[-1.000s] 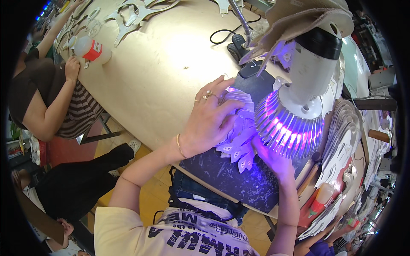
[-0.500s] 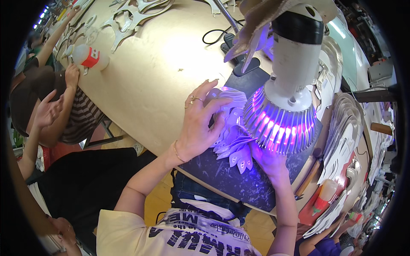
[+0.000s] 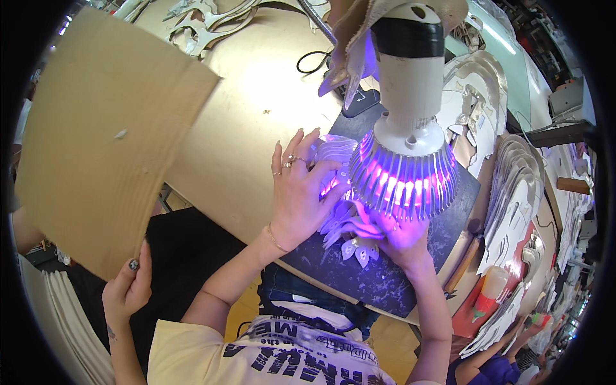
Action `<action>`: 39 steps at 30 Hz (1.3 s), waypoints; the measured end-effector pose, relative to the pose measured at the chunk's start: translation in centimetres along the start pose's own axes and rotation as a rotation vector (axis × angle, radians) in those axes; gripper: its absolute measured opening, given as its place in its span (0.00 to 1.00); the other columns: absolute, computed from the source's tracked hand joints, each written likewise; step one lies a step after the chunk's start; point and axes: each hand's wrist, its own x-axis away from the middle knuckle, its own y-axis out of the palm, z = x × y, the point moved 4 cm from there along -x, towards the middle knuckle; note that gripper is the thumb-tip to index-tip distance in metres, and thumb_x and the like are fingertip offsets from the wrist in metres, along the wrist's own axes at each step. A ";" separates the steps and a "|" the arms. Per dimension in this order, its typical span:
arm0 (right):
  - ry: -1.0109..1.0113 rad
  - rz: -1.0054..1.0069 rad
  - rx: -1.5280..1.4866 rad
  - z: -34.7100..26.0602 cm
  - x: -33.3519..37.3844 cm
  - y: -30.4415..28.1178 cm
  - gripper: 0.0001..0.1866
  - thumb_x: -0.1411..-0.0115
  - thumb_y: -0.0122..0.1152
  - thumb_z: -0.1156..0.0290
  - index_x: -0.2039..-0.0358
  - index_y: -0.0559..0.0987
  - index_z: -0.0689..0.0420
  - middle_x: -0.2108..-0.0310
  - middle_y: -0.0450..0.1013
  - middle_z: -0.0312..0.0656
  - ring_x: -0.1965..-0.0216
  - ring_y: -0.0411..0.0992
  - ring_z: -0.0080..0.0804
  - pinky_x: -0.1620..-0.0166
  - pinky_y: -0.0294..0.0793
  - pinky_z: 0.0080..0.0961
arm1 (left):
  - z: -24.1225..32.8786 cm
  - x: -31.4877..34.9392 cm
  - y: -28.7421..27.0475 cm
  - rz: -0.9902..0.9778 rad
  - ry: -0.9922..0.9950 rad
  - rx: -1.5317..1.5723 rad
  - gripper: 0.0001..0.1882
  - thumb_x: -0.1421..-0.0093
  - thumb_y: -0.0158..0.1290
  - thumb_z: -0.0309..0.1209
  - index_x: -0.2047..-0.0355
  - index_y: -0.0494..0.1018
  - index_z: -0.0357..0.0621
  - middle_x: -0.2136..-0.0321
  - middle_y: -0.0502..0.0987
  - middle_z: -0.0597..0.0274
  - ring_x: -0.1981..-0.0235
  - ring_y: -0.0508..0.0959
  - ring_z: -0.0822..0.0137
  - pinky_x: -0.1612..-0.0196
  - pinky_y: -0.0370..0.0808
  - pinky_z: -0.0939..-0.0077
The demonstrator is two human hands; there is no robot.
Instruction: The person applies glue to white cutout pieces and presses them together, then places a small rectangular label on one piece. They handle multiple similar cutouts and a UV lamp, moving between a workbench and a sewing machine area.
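Note:
A fanned stack of thin cut pieces [image 3: 337, 149] with pointed, holed tabs [image 3: 363, 252] lies on a dark mottled board [image 3: 378, 282], lit purple. My left hand [image 3: 298, 189], with rings and a bracelet, rests against the left side of the stack, fingers spread. At the stack's near right edge, my right hand [image 3: 404, 239] bends up the edge of a cut piece [image 3: 360, 224]. The lamp hides part of its fingers. Just above the stack hangs a white lamp [image 3: 409, 151] with a finned metal head and purple light.
Another person's hand [image 3: 128, 285] holds a large cardboard sheet [image 3: 102, 135] at the left. Cut pieces [image 3: 513, 192] are stacked on the right beside a wooden-handled tool [image 3: 463, 264] and a bottle [image 3: 491, 292]. Pale material [image 3: 350, 48] hangs by the lamp.
A cardboard sheet carried by another person has come in at the left, covering the co-worker and bottle there. My right hand now lifts a piece's edge. The view has shifted slightly.

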 end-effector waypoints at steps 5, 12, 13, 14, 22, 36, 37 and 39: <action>-0.068 0.090 -0.173 -0.4 0.6 -2.5 0.22 0.56 0.73 0.54 0.65 0.76 0.51 0.63 0.78 0.36 0.62 0.76 0.38 0.58 0.71 0.39 | 0.4 0.3 0.7 0.014 -0.044 -0.030 0.13 0.49 0.65 0.38 0.64 0.79 0.52 0.39 0.64 0.48 0.32 0.56 0.43 0.31 0.44 0.37; 0.223 0.103 -0.643 2.1 -1.3 -1.9 0.24 0.61 0.78 0.64 0.66 0.74 0.56 0.65 0.78 0.41 0.64 0.77 0.42 0.60 0.76 0.34 | 0.3 0.5 1.5 0.010 -0.111 0.002 0.12 0.50 0.65 0.34 0.65 0.78 0.50 0.37 0.61 0.46 0.31 0.52 0.41 0.33 0.42 0.29; 0.398 0.073 -0.841 2.8 -2.0 -0.7 0.24 0.58 0.78 0.64 0.64 0.75 0.58 0.69 0.78 0.45 0.67 0.79 0.42 0.60 0.77 0.34 | 0.3 0.4 1.6 0.010 -0.112 0.035 0.12 0.50 0.65 0.34 0.65 0.78 0.50 0.36 0.60 0.46 0.31 0.51 0.40 0.33 0.41 0.27; 0.384 0.024 -0.778 3.3 -2.8 -0.4 0.23 0.56 0.77 0.63 0.64 0.75 0.60 0.70 0.78 0.46 0.67 0.79 0.40 0.61 0.77 0.34 | 0.5 0.4 1.5 0.027 -0.077 -0.004 0.12 0.50 0.65 0.33 0.64 0.78 0.51 0.35 0.59 0.46 0.30 0.50 0.39 0.34 0.40 0.26; 0.315 -0.367 -0.931 4.9 -8.3 0.7 0.24 0.48 0.70 0.71 0.50 0.77 0.61 0.56 0.78 0.42 0.55 0.74 0.27 0.50 0.75 0.32 | 1.0 5.0 0.4 0.269 -0.003 0.205 0.11 0.46 0.61 0.22 0.63 0.75 0.44 0.40 0.68 0.46 0.39 0.67 0.42 0.40 0.63 0.38; 0.292 -0.138 -0.276 4.4 -6.9 1.7 0.21 0.59 0.68 0.65 0.63 0.78 0.58 0.65 0.75 0.52 0.59 0.75 0.53 0.58 0.75 0.46 | 5.4 14.0 -5.2 0.227 0.310 0.749 0.20 0.41 0.51 0.10 0.53 0.56 0.38 0.65 0.77 0.43 0.71 0.82 0.59 0.69 0.83 0.67; 0.392 -0.222 -0.222 4.6 -6.1 1.3 0.21 0.58 0.68 0.66 0.61 0.78 0.57 0.63 0.74 0.50 0.57 0.74 0.52 0.57 0.75 0.47 | 6.4 13.6 -5.1 0.160 0.338 0.728 0.18 0.42 0.52 0.10 0.55 0.60 0.36 0.67 0.78 0.44 0.69 0.82 0.58 0.68 0.83 0.67; 0.416 -0.083 -0.148 3.8 -6.1 0.3 0.24 0.56 0.69 0.65 0.57 0.76 0.56 0.62 0.74 0.51 0.57 0.74 0.53 0.57 0.75 0.48 | 8.1 12.6 -3.8 -0.001 0.257 0.885 0.12 0.46 0.64 0.17 0.62 0.75 0.31 0.70 0.82 0.50 0.73 0.83 0.67 0.70 0.79 0.77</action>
